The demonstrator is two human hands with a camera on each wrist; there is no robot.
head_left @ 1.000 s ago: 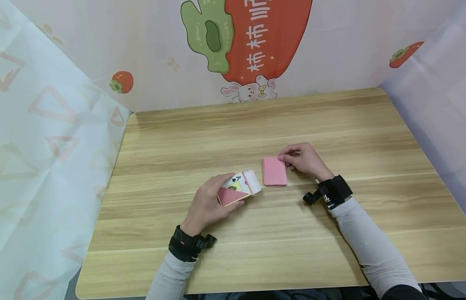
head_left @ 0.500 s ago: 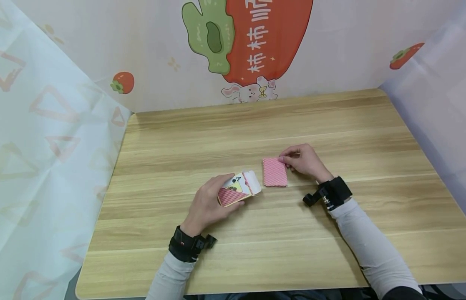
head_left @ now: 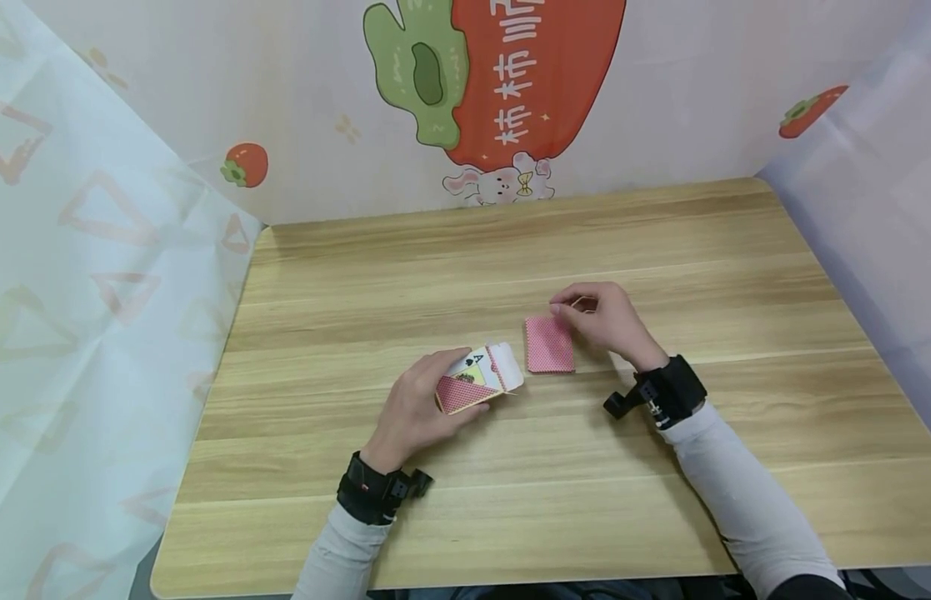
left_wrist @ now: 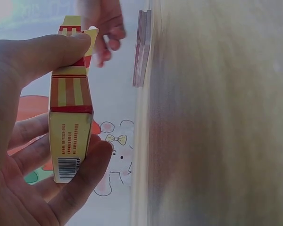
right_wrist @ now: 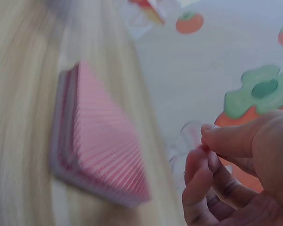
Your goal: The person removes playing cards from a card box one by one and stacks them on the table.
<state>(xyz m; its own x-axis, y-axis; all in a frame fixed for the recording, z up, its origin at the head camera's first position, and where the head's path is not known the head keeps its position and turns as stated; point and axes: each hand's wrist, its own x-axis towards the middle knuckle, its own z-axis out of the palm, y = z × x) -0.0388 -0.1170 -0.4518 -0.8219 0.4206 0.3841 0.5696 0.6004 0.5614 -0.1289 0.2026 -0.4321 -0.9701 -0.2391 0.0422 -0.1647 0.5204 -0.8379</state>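
My left hand (head_left: 416,408) grips a playing card box (head_left: 473,379), held at a tilt with its white flap open toward the right. An ace of spades shows on its upper face, above a red patterned part. In the left wrist view the thumb and fingers wrap the box's sides, and a barcode (left_wrist: 69,168) shows on one narrow side. To the right lies a deck of cards (head_left: 549,346), red patterned backs up. Over the deck's far right corner is my right hand (head_left: 603,317). Its thumb and forefinger tips meet in the right wrist view, with nothing visible between them, apart from the deck.
A light wooden table (head_left: 345,283) carries everything. Behind it rises a pale backdrop (head_left: 307,108) with printed fruit and a rabbit, and pale sheets (head_left: 97,333) hang at both sides. Black camera straps (head_left: 371,487) sit on both wrists.
The right hand has come off the deck's corner, where it pinched before, and shifted slightly up and left. The left hand and the box have stayed nearly still.
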